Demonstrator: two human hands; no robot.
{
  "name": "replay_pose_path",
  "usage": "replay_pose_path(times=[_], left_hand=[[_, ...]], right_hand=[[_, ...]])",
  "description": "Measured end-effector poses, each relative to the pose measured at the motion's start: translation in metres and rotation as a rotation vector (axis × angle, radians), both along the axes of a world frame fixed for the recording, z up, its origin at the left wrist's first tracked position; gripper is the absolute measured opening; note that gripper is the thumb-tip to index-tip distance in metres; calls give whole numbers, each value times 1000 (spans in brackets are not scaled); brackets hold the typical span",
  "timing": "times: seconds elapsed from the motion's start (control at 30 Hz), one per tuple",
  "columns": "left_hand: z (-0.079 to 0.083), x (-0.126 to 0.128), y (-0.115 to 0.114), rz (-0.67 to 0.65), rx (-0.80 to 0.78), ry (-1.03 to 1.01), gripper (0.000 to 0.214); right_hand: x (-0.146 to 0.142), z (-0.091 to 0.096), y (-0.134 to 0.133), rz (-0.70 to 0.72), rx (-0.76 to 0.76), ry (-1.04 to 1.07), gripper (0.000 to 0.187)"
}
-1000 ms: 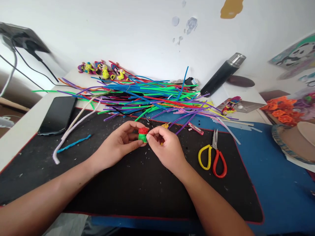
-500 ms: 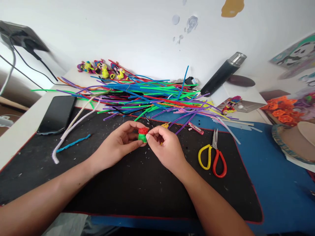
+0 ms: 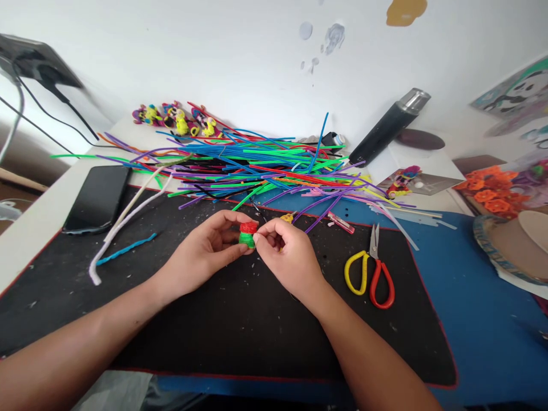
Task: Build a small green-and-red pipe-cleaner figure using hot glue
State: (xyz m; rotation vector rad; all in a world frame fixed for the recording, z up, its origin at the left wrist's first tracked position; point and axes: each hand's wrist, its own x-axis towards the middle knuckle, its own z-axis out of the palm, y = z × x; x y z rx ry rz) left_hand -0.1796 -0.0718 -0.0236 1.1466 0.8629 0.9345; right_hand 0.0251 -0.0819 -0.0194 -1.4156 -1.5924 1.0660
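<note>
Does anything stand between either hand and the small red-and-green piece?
Nothing visible does. The left hand holds the red-and-green piece, and the right hand has its fingers close beside it, contact unclear. The scissors lie apart from both hands, to the right on the black mat.

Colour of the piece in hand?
The piece is red above, green below; best in the head view.

Bright, diffuse light is washing the white wall [image 3: 214, 63], while the black mat [image 3: 240, 331] is reading dark and shadow is pooling beside the table's left edge [image 3: 36, 244]. The steel cap [image 3: 415, 101] is glinting. Wide-angle stretching is skewing the margins, smearing the socket [image 3: 38, 63]; the red-and-green piece [image 3: 247, 234] is appearing clearer.
</note>
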Motion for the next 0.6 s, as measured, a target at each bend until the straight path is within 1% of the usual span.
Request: replay_pose_path(times=[0.27, 0.6], left_hand=[[0, 0, 0, 7, 6, 26, 36], [0, 0, -2, -5, 33, 60, 32]], right_hand=[[0, 0, 0, -1, 1, -10, 10], [0, -2, 0, 3, 22, -17, 10]])
